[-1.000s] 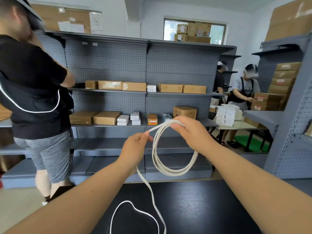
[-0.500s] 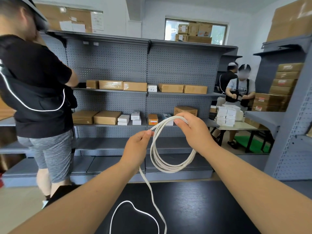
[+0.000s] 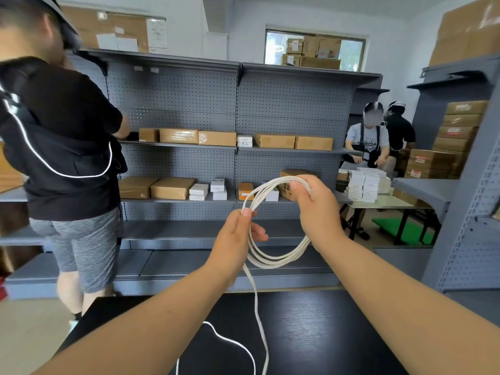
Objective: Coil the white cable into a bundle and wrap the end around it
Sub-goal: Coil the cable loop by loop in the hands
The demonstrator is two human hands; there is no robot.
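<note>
White cable (image 3: 273, 262): hangs in the air over the near part of the counter (image 3: 338, 334), between both grips, well clear of the surface. Forms a bundle of several round loops, strands side by side; exact count not readable. Stands nearly upright, open face toward the camera.

Right grip (image 3: 318, 212): closes round the top right of the bundle, fingers curled over the strands, thumb pressed on them from the near side. Carries the upper arc; lower arc sags below and left of the wrist.

Left grip (image 3: 234, 239): pinches the strands between thumb and forefinger at the left side of the bundle. Other fingers loosely bent, poking through the loop opening.

Free end (image 3: 256, 299): drops from under the left grip down to the counter, lies there in one slack curve, leaves view at the bottom edge. Tip not in view.

Counter: black, wood-grain finish.

Background: grey pegboard shelving (image 3: 292, 104) across the room, loaded with brown cardboard boxes (image 3: 178, 135) and small white boxes (image 3: 198, 189). Person in black shirt and grey shorts (image 3: 62, 131) at left, back turned, close to the shelving. Two more people (image 3: 368, 142) at far right, behind a stack of white cartons (image 3: 362, 185).
</note>
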